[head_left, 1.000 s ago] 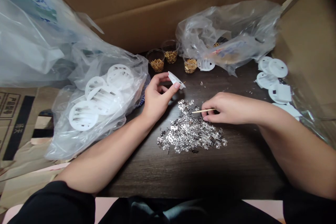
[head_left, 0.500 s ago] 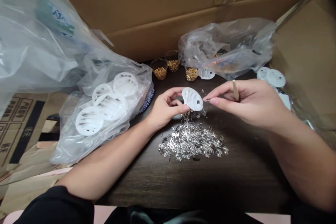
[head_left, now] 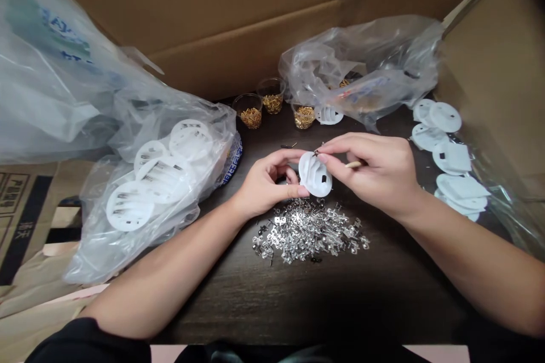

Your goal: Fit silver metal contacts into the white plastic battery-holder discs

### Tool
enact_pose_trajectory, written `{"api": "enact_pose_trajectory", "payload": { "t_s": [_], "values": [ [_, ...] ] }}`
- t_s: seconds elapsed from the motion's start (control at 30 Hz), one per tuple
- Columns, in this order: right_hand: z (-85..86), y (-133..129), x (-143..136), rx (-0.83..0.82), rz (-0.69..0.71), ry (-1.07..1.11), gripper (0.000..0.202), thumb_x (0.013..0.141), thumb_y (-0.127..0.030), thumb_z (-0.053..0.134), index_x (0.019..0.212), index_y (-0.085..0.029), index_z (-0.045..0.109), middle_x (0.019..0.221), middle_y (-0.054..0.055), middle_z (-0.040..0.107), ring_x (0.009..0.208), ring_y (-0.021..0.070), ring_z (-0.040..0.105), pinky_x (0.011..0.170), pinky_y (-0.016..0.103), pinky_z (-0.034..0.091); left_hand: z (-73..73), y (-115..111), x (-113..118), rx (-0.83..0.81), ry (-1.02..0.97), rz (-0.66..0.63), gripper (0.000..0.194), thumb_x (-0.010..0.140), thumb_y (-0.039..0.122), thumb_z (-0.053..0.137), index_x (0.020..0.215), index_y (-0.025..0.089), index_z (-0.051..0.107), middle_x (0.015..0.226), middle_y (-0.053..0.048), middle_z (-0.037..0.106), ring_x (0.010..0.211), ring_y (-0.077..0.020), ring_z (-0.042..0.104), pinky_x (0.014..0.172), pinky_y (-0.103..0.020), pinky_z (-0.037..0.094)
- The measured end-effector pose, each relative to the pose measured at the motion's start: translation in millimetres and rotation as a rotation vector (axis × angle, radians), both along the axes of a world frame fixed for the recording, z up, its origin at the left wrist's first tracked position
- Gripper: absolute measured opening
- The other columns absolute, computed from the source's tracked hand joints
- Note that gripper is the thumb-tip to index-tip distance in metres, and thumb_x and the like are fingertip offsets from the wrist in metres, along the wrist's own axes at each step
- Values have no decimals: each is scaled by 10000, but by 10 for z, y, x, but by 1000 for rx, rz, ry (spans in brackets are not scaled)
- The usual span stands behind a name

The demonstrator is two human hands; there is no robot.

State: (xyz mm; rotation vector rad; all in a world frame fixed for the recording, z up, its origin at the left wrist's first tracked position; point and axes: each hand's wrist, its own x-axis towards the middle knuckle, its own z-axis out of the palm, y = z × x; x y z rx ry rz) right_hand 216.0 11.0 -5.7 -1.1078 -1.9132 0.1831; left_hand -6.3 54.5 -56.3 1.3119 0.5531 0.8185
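Observation:
My left hand (head_left: 272, 184) grips the left edge of a round white plastic disc (head_left: 314, 177) with ribs and a small square hole, tilted up over the table. At the disc's upper rim, my right hand (head_left: 366, 167) pinches a small dark metal piece (head_left: 315, 153), probably a clip or spring; its exact shape is hard to make out. That piece touches or nearly touches the disc. Below both hands lies a heap of small silvery metal clips (head_left: 310, 232) on the dark table (head_left: 323, 300).
Left, a clear plastic bag (head_left: 170, 215) holds several white discs with metal inserts. Behind stand cups of brass-coloured pins (head_left: 251, 118) and another plastic bag (head_left: 361, 74). More white discs (head_left: 451, 153) lie to the right. Cardboard (head_left: 191, 62) walls the back.
My right hand has moved left and brought the small metal piece to the disc's upper rim. The disc has turned to face me more. The camera view has shifted slightly.

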Motion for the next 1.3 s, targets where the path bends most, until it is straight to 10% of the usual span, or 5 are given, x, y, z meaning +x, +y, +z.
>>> {"api": "enact_pose_trajectory", "payload": {
  "t_s": [0.37,1.3],
  "values": [
    [-22,-13,20,64,101,-124,134,948,-145,700,1043,-221,759,1029,53,792,903,179,758,816,317,619,12,-31,-2,27,0,11,641,629,269,982,1219,224,738,1109,-65,780,773,-103,692,734,-226,563],
    [-22,-92,-103,-97,20,-22,128,911,-108,692,929,-214,762,916,51,752,786,182,705,692,317,561,30,-68,2,170,130,96,638,610,286,989,1196,193,756,965,-49,781,702,-101,625,694,-240,521]
  ]
}}
